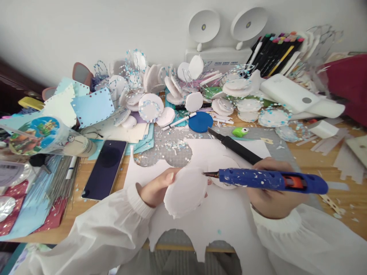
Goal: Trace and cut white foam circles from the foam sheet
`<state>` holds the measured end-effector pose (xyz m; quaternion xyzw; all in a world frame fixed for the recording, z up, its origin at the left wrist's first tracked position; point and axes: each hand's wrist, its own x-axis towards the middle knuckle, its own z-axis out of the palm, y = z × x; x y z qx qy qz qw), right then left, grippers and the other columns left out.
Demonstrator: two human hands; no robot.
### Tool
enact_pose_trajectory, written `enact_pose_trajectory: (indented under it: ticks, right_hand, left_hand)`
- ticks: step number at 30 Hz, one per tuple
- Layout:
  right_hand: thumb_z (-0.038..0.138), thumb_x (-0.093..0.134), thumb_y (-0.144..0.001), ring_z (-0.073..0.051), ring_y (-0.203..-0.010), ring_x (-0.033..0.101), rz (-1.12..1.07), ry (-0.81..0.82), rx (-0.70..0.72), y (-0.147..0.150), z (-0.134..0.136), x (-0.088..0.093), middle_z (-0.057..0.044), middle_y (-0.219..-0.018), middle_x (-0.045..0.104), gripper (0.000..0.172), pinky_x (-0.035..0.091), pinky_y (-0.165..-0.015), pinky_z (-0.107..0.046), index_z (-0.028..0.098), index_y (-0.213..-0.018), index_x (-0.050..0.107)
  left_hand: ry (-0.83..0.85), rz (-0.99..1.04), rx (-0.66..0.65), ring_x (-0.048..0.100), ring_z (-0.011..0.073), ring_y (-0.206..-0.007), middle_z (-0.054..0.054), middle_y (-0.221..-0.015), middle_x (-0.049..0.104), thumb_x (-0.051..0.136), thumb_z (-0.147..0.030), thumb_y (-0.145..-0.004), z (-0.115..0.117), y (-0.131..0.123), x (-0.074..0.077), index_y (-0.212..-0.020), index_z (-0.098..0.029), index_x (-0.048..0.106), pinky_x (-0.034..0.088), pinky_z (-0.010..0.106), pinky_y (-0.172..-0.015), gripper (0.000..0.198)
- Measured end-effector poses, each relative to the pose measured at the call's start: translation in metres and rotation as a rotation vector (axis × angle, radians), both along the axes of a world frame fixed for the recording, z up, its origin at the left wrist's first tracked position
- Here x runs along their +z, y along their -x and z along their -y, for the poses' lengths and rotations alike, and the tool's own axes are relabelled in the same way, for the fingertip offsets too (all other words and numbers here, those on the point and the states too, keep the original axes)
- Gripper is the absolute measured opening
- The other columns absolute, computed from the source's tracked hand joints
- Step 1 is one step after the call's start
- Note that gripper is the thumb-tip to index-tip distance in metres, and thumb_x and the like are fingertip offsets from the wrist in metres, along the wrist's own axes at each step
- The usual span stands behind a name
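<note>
My left hand is closed on the edge of a white rough-edged foam disc, with the thumb on top and fingertips showing at its right side. My right hand grips a blue glue pen spotted with white specks. The pen's dark metal tip meets or hovers just above the disc's upper right edge; I cannot tell which. A black-handled knife points up and left, its rear end hidden at my right hand. Another white disc lies partly under the pen, on a white sheet with round cut-outs.
Finished discs trimmed with blue-white beads crowd the back. A phone and a plastic cup stand left. Further back are a blue round lid, a white twin-head lamp and several markers. Scraps lie right.
</note>
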<state>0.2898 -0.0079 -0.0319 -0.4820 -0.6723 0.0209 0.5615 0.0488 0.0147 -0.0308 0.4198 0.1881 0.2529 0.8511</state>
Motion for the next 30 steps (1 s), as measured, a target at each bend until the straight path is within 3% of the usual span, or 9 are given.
enact_pose_trajectory:
  ticks: [6, 9, 13, 18, 22, 26, 30]
  right_hand:
    - [0.014, 0.06, -0.067, -0.013, -0.043, 0.046, 0.027, 0.001, -0.011, 0.001, 0.001, 0.001, 0.004, -0.054, 0.048, 0.015, 0.034, -0.04, -0.028, 0.023, -0.07, 0.048]
    - [0.014, 0.06, -0.067, -0.014, -0.043, 0.046, -0.011, 0.03, 0.0, 0.002, 0.002, 0.0, 0.004, -0.053, 0.047, 0.016, 0.034, -0.041, -0.029, 0.024, -0.07, 0.048]
    - [0.017, 0.062, -0.07, -0.015, -0.044, 0.045, -0.047, 0.052, 0.027, 0.001, 0.003, -0.003, 0.003, -0.054, 0.047, 0.014, 0.033, -0.039, -0.03, 0.025, -0.073, 0.05]
    - [0.023, 0.07, -0.069, -0.014, -0.044, 0.046, -0.062, 0.094, 0.131, -0.004, 0.005, -0.008, 0.003, -0.057, 0.05, 0.017, 0.034, -0.037, -0.029, 0.026, -0.075, 0.054]
    - [0.017, 0.07, -0.069, -0.013, -0.044, 0.047, -0.059, 0.123, 0.156, -0.005, 0.006, -0.009, 0.004, -0.058, 0.051, 0.019, 0.037, -0.039, -0.028, 0.024, -0.074, 0.054]
    - [0.013, 0.072, -0.066, -0.01, -0.044, 0.046, 0.009, 0.169, 0.161, -0.004, 0.008, -0.011, 0.005, -0.06, 0.05, 0.023, 0.038, -0.042, -0.027, 0.023, -0.073, 0.052]
    - [0.011, 0.074, -0.064, -0.011, -0.046, 0.047, -0.052, 0.149, 0.19, -0.003, 0.009, -0.014, 0.005, -0.061, 0.051, 0.027, 0.038, -0.044, -0.026, 0.022, -0.075, 0.052]
  left_hand:
    - [0.123, -0.001, 0.001, 0.067, 0.0285, -0.073, 0.015, -0.09, 0.071, 0.06, -0.075, -0.063, 0.0, 0.0, -0.001, -0.105, -0.012, 0.07, 0.048, 0.034, -0.062, 0.076]
    - [0.177, 0.063, 0.013, 0.067, 0.0262, -0.074, 0.014, -0.091, 0.071, 0.062, -0.071, -0.065, -0.001, 0.002, -0.002, -0.106, -0.015, 0.069, 0.048, 0.031, -0.062, 0.07]
    - [0.207, 0.054, 0.021, 0.067, 0.0288, -0.077, 0.017, -0.097, 0.07, 0.063, -0.071, -0.064, -0.002, 0.005, -0.004, -0.111, -0.011, 0.066, 0.048, 0.032, -0.06, 0.076]
    - [0.215, 0.005, 0.245, 0.066, 0.0359, -0.09, 0.018, -0.107, 0.069, 0.062, -0.068, -0.065, 0.001, 0.002, -0.004, -0.109, -0.011, 0.067, 0.052, 0.04, -0.069, 0.072]
    - [0.232, 0.057, 0.261, 0.064, 0.0369, -0.096, 0.017, -0.101, 0.07, 0.063, -0.067, -0.065, 0.002, -0.002, -0.003, -0.109, -0.011, 0.067, 0.053, 0.04, -0.071, 0.071]
    - [0.218, 0.095, 0.35, 0.062, 0.0369, -0.106, 0.013, -0.106, 0.07, 0.063, -0.061, -0.069, 0.002, -0.004, -0.002, -0.111, -0.015, 0.067, 0.05, 0.046, -0.086, 0.062]
    - [0.214, 0.151, 0.312, 0.061, 0.0374, -0.109, 0.013, -0.109, 0.07, 0.063, -0.06, -0.071, 0.002, -0.005, -0.002, -0.11, -0.016, 0.067, 0.048, 0.047, -0.09, 0.059]
